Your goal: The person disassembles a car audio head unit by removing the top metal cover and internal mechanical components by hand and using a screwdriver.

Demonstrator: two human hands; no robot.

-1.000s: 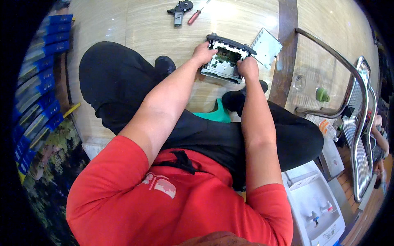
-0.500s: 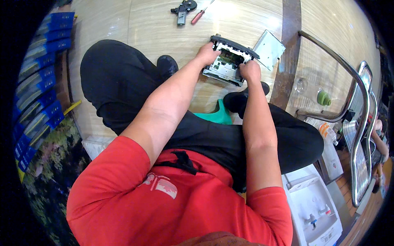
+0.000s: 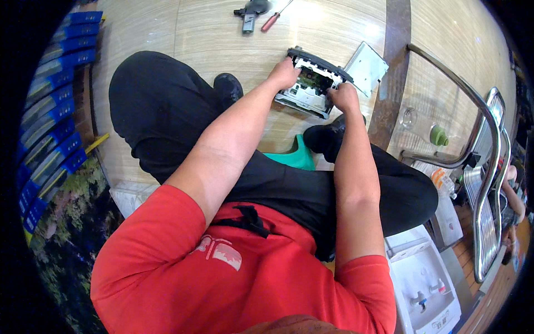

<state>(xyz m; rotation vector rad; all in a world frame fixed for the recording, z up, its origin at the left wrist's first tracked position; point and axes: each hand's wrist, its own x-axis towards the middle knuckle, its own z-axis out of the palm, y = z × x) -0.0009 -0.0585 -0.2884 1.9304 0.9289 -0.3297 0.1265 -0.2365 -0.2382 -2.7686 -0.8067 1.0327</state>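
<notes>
An opened car stereo (image 3: 303, 100), with a black front panel along its far edge and a silver metal frame, is on the tiled floor in front of me. Its top is off, and a green circuit board shows inside. My left hand (image 3: 284, 73) is closed on its left side near the front panel. At the right side my right hand (image 3: 346, 97) grips the frame, fingertips partly hidden at the inner edge. Just beyond that hand lies a flat silver metal cover (image 3: 367, 69) with slots along one edge.
Farther off lie a red-handled screwdriver (image 3: 271, 22) and a black device with a grey cylinder (image 3: 248, 22). A green plastic piece (image 3: 300, 157) is between my legs. To the right stand a metal-framed chair (image 3: 445, 72), a green-capped bottle (image 3: 438, 135) and a white water dispenser (image 3: 425, 278).
My right hand has shifted slightly right and its fingers sit differently on the stereo's side. The stereo has barely moved; the left hand keeps its hold.
</notes>
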